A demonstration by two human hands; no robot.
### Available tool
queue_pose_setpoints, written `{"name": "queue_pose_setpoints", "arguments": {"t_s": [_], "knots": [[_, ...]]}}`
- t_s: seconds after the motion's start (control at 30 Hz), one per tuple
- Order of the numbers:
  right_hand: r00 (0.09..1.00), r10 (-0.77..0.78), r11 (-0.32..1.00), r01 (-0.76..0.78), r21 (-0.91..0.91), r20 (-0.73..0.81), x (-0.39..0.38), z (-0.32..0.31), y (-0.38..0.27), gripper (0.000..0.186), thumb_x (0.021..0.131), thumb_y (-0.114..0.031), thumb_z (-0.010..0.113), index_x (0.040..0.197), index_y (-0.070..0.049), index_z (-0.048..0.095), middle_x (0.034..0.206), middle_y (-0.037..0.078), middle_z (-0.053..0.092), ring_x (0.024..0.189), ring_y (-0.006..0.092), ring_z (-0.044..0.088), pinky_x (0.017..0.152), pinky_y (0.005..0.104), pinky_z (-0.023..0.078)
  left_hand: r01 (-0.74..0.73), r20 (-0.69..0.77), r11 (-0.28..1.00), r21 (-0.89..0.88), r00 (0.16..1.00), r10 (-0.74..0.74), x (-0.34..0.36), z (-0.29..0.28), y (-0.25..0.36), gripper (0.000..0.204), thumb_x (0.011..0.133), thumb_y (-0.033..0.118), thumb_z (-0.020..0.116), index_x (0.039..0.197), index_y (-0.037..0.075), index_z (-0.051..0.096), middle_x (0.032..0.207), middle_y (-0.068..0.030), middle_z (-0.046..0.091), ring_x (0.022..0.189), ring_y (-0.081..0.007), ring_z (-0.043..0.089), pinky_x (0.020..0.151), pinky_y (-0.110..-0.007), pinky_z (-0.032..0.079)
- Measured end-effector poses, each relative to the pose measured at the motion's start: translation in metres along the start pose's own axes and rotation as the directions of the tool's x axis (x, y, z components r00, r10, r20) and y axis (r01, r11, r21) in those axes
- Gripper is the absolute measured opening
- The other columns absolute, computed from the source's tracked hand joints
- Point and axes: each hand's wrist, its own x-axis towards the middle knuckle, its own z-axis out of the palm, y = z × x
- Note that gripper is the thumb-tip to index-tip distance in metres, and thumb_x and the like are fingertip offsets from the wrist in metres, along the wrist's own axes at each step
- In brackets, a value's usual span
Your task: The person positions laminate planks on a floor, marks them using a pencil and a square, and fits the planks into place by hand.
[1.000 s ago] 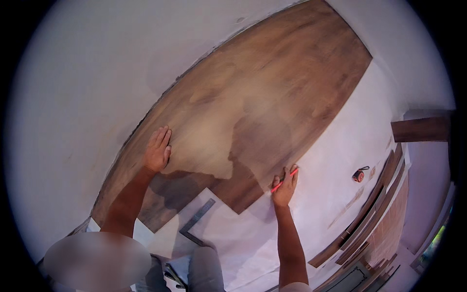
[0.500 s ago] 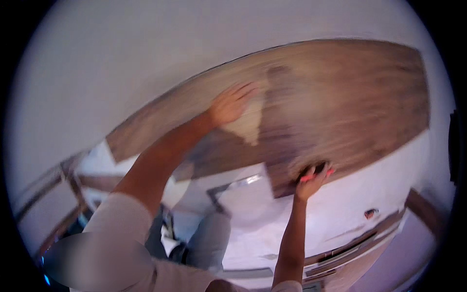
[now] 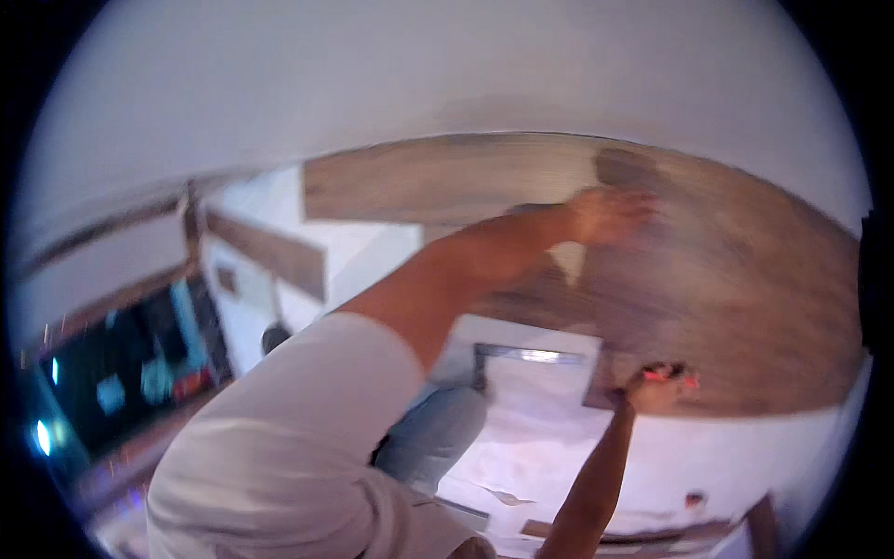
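Left hand [image 3: 610, 212] over brown wood-grain boards [image 3: 745, 289], slim red pencil-like stick [image 3: 692, 382] in my right hand [image 3: 656, 391]

L fingers are loosely spread, reaching right, nothing in them; too blurry to tell if they're touching, prob just for balance tbh. R fingers are curled round the stick by the boards' near edge, prob to keep it handy w/o putting it down. It lies roughly left-right, cdn't tell you which end's the tip. Boards' long axis also runs left-right along the pale grey wall [image 3: 419, 74], w/ a stepped cutout at near left. Dark L-shaped metal square [image 3: 507, 352] sits on the white sheet [image 3: 540, 401] there, prob parked within reach.
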Motion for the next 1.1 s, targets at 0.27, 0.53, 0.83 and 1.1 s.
{"name": "queue_pose_setpoints", "arguments": {"t_s": [0.27, 0.53, 0.83, 1.1], "knots": [[0.994, 0.060, 0.961, -0.032, 0.275, -0.093, 0.006, 0.012, -0.030, 0.039, 0.090, -0.015, 0.064, 0.126, 0.002, 0.062, 0.155, 0.031, 0.047, 0.143, 0.0492, 0.043, 0.119, 0.0521, 0.037, 0.008, -0.041, 1.000, 0.007, 0.999, -0.007, 0.089, 0.015, 0.059, 0.061, 0.095, 0.024, 0.068, 0.151, 0.008, 0.053, 0.165, -0.0150, 0.038, 0.152, -0.0351, 0.036, 0.127, -0.049, 0.029], [0.989, 0.103, 0.922, -0.134, 0.363, 0.103, 0.004, 0.001, -0.040, 0.048, 0.091, -0.014, 0.066, 0.136, -0.002, 0.055, 0.160, 0.028, 0.043, 0.149, 0.0493, 0.037, 0.122, 0.0515, 0.034, 0.042, -0.033, 0.998, 0.056, 0.999, -0.041, 0.107, 0.026, 0.056, 0.059, 0.097, 0.023, 0.065, 0.153, 0.011, 0.051, 0.163, -0.0162, 0.041, 0.151, -0.0366, 0.037, 0.124, -0.051, 0.033], [0.991, 0.133, 0.908, -0.117, 0.402, -0.012, 0.143, -0.003, 0.057, 0.044, 0.098, -0.020, 0.065, 0.136, -0.001, 0.055, 0.162, 0.027, 0.039, 0.150, 0.0471, 0.036, 0.122, 0.0508, 0.034, 0.026, 0.007, 0.992, 0.125, 1.000, -0.027, 0.116, 0.027, 0.068, 0.055, 0.100, 0.014, 0.058, 0.152, 0.000, 0.050, 0.159, -0.0227, 0.046, 0.148, -0.0428, 0.042, 0.124, -0.054, 0.033], [0.962, 0.187, 0.927, -0.106, 0.361, -0.198, 0.284, 0.002, 0.166, 0.049, 0.100, -0.020, 0.063, 0.143, 0.000, 0.050, 0.160, 0.024, 0.043, 0.151, 0.0440, 0.036, 0.122, 0.0494, 0.035, 0.045, 0.076, 0.996, 0.082, 0.996, -0.051, 0.114, 0.019, 0.061, 0.053, 0.102, 0.013, 0.051, 0.153, 0.001, 0.049, 0.162, -0.0249, 0.041, 0.150, -0.0444, 0.039, 0.124, -0.060, 0.029]]}}
